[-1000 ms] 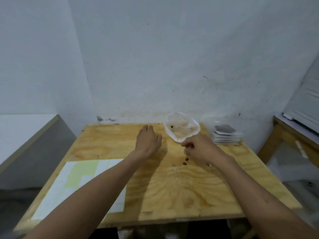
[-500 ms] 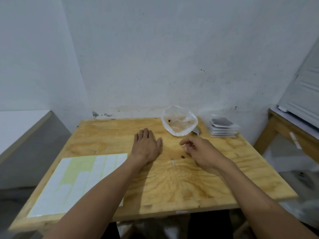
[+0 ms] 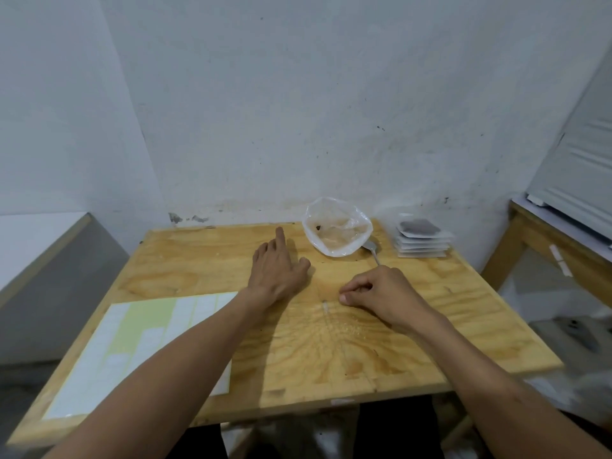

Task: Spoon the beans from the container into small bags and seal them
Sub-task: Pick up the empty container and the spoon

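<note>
A clear plastic container (image 3: pixel 337 226) stands at the back of the wooden table (image 3: pixel 331 366), nearly empty, with a few dark beans at its left side. Beside its right edge lies a metal spoon (image 3: pixel 371 248). Several filled small bags (image 3: pixel 420 240) are stacked at the back right. My left hand (image 3: pixel 276 270) rests flat on the table, fingers straight, left of the container. My right hand (image 3: pixel 381 289) is on the table in front of the spoon. Its fingers are curled and the thumb is pressed to the fingertips in a pinch. The loose beans that lay there are hidden under it.
A white and pale green label sheet (image 3: pixel 142 342) lies on the table's front left. A wooden side table (image 3: pixel 546 233) stands to the right and a white counter (image 3: pixel 33 233) to the left. The wall is close behind the table.
My right hand drew back from the container to the loose beans on the table and closed over them; they no longer show. The left hand stayed flat. The view tilted down.
</note>
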Action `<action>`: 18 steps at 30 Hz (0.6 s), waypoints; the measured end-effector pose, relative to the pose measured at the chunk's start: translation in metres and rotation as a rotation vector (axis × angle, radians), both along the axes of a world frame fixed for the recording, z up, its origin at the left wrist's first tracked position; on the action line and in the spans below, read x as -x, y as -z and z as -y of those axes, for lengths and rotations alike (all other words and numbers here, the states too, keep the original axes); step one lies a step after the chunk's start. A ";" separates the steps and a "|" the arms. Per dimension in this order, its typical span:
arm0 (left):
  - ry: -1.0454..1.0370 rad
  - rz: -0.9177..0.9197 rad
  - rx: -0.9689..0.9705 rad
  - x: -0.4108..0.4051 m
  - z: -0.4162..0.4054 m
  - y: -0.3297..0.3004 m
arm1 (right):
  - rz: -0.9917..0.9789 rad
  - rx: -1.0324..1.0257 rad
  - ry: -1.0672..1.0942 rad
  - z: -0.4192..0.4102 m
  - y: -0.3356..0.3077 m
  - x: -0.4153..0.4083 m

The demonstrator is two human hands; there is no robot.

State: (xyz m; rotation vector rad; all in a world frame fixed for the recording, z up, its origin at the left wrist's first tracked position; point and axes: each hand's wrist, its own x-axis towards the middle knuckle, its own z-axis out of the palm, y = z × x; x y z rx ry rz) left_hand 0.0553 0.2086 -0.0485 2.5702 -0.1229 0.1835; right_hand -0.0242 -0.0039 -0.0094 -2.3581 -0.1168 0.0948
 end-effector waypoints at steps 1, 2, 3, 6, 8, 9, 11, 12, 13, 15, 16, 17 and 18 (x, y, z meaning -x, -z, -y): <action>-0.017 0.012 0.061 -0.003 0.000 -0.002 | 0.018 -0.014 0.001 0.000 0.003 -0.002; -0.029 0.020 0.125 -0.008 0.000 -0.003 | 0.029 -0.016 -0.004 -0.001 0.004 -0.002; -0.032 0.022 0.189 -0.014 0.002 -0.006 | 0.033 -0.005 -0.004 -0.002 0.006 -0.003; -0.008 -0.013 0.396 -0.030 0.015 -0.022 | -0.022 -0.112 0.041 -0.006 0.003 -0.004; -0.003 -0.041 0.487 -0.039 0.025 -0.034 | -0.148 -0.329 0.061 -0.006 -0.006 -0.005; -0.004 -0.041 0.505 -0.043 0.028 -0.039 | -0.216 -0.405 0.079 -0.004 -0.014 -0.007; -0.057 -0.048 0.567 -0.050 0.032 -0.050 | -0.320 -0.482 0.162 0.003 -0.029 -0.010; -0.099 -0.063 0.621 -0.053 0.032 -0.056 | -0.344 -0.490 0.197 0.008 -0.036 -0.011; -0.141 -0.079 0.684 -0.054 0.031 -0.065 | -0.359 -0.491 0.215 0.014 -0.039 -0.014; -0.188 -0.100 0.822 -0.058 0.027 -0.088 | -0.373 -0.504 0.229 0.026 -0.044 -0.020; -0.180 -0.108 0.869 -0.060 0.024 -0.099 | -0.372 -0.502 0.229 0.032 -0.044 -0.022; -0.156 -0.112 0.906 -0.060 0.021 -0.110 | -0.365 -0.489 0.227 0.038 -0.045 -0.024; -0.132 -0.107 0.926 -0.059 0.018 -0.120 | -0.352 -0.476 0.218 0.043 -0.046 -0.025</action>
